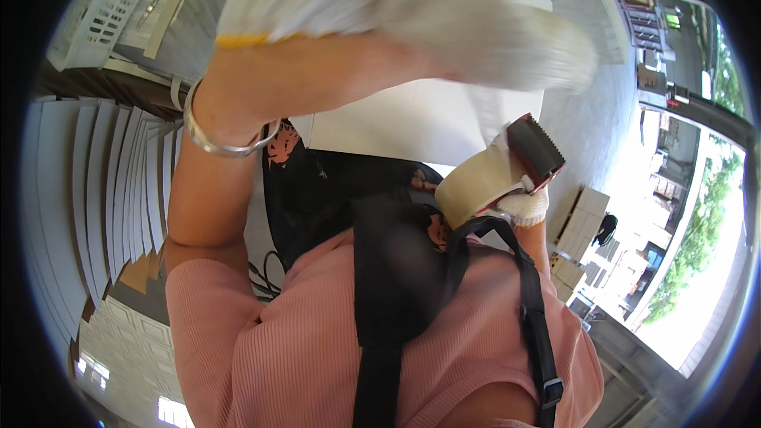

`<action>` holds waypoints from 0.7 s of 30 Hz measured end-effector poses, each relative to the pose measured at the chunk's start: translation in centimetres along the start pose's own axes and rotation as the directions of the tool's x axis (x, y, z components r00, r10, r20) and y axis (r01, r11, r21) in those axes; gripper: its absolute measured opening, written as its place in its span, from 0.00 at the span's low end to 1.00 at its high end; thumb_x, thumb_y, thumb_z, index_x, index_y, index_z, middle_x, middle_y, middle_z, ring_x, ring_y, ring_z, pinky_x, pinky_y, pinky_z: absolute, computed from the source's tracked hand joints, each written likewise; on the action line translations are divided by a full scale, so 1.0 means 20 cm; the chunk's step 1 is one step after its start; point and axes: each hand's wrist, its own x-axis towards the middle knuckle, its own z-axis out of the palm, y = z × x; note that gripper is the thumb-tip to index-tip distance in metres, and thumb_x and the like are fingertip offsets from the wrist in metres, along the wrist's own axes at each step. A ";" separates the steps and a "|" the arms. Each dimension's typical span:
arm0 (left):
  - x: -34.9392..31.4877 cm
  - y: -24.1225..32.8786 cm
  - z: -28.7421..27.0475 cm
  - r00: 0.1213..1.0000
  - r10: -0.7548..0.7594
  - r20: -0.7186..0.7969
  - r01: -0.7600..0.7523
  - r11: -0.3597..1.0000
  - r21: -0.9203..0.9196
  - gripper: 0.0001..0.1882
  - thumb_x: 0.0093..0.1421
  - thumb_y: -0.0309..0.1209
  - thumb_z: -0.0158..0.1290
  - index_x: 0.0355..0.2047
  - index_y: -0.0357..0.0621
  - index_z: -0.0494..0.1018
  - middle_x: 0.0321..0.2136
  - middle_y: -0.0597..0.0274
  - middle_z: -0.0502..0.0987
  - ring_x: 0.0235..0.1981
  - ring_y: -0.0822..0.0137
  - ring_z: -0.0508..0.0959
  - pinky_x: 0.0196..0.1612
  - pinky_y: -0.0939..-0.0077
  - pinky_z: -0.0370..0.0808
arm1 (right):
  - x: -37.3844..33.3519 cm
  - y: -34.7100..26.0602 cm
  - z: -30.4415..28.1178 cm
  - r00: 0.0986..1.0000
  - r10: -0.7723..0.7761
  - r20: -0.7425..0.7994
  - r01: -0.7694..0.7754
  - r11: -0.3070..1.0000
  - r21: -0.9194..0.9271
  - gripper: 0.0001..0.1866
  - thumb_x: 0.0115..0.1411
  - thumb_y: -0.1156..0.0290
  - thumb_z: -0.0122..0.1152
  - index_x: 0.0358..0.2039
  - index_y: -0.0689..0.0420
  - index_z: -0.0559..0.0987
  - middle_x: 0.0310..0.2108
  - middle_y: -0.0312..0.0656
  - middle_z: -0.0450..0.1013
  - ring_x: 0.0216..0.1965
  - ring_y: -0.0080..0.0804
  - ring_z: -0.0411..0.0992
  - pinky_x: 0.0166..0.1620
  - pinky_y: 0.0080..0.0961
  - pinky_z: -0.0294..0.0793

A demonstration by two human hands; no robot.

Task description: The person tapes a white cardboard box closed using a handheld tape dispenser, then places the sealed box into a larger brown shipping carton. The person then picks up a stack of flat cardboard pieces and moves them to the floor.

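My left hand (444,16), in a white knitted glove with a yellow cuff edge, reaches across the top of the view close to the camera. Motion smears its fingers, and I cannot make out whether it holds anything. At the lower right, my right hand (525,208), gloved too, grips a tape dispenser (536,150) by its handle. The dispenser has a toothed dark edge and carries a wide roll of yellowish tape (473,186). Below my left hand lies a flat white cardboard surface (380,128), partly covered by my forearm.
A row of upright cardboard sheets (103,190) stands at my left. Beyond it, at the upper left, is a white plastic crate (111,12). Stacked cartons (583,222) stand on the floor at the right. A dark apron covers my front.
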 end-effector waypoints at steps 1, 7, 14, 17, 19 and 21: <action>-0.06 0.01 -0.05 0.997 -0.021 0.068 0.013 0.993 0.121 0.28 0.51 0.37 0.72 0.52 0.48 0.79 0.48 0.63 0.82 0.48 0.65 0.81 0.53 0.70 0.77 | 0.02 -0.05 0.04 0.999 -0.031 -0.011 0.029 0.990 -0.137 0.48 0.47 0.77 0.75 0.68 0.62 0.61 0.60 0.49 0.71 0.65 0.48 0.67 0.64 0.43 0.68; -0.38 0.07 -0.20 0.834 -0.546 -0.078 0.529 0.833 -0.164 0.36 0.42 0.45 0.78 0.47 0.35 0.79 0.42 0.59 0.82 0.42 0.65 0.82 0.45 0.73 0.80 | 0.02 -0.07 -0.01 0.975 -0.192 0.116 0.222 0.744 -0.630 0.41 0.47 0.75 0.72 0.63 0.60 0.68 0.55 0.48 0.73 0.56 0.37 0.72 0.59 0.38 0.71; -0.42 0.03 -0.19 0.908 -0.375 -0.186 0.334 0.918 -0.215 0.26 0.43 0.27 0.76 0.42 0.36 0.80 0.38 0.61 0.84 0.37 0.68 0.85 0.38 0.74 0.83 | 0.11 -0.21 0.18 0.878 -0.228 0.421 0.471 0.568 -0.675 0.40 0.44 0.74 0.81 0.57 0.61 0.71 0.49 0.50 0.77 0.48 0.37 0.77 0.53 0.37 0.76; -0.46 0.06 -0.17 0.843 -0.489 -0.222 0.440 0.866 -0.238 0.21 0.47 0.34 0.74 0.34 0.34 0.78 0.33 0.56 0.79 0.31 0.61 0.81 0.30 0.72 0.78 | 0.09 -0.19 0.20 0.916 -0.177 0.359 0.381 0.660 -0.647 0.42 0.40 0.70 0.83 0.56 0.62 0.72 0.47 0.48 0.78 0.47 0.36 0.78 0.52 0.34 0.77; -0.43 0.11 -0.15 0.832 -0.502 -0.237 0.403 0.840 -0.364 0.18 0.46 0.29 0.71 0.34 0.35 0.77 0.33 0.54 0.79 0.30 0.58 0.81 0.30 0.68 0.78 | 0.12 -0.25 0.23 0.906 -0.130 0.402 0.393 0.612 -0.686 0.44 0.38 0.67 0.85 0.56 0.62 0.73 0.47 0.47 0.79 0.47 0.35 0.78 0.52 0.33 0.77; -0.36 0.17 -0.15 0.889 -0.396 -0.230 0.249 0.839 -0.483 0.16 0.45 0.24 0.67 0.35 0.35 0.77 0.32 0.52 0.78 0.28 0.55 0.80 0.30 0.65 0.78 | 0.13 -0.28 0.23 0.888 -0.140 0.438 0.437 0.553 -0.709 0.45 0.37 0.66 0.86 0.56 0.62 0.73 0.47 0.48 0.79 0.47 0.36 0.79 0.52 0.32 0.77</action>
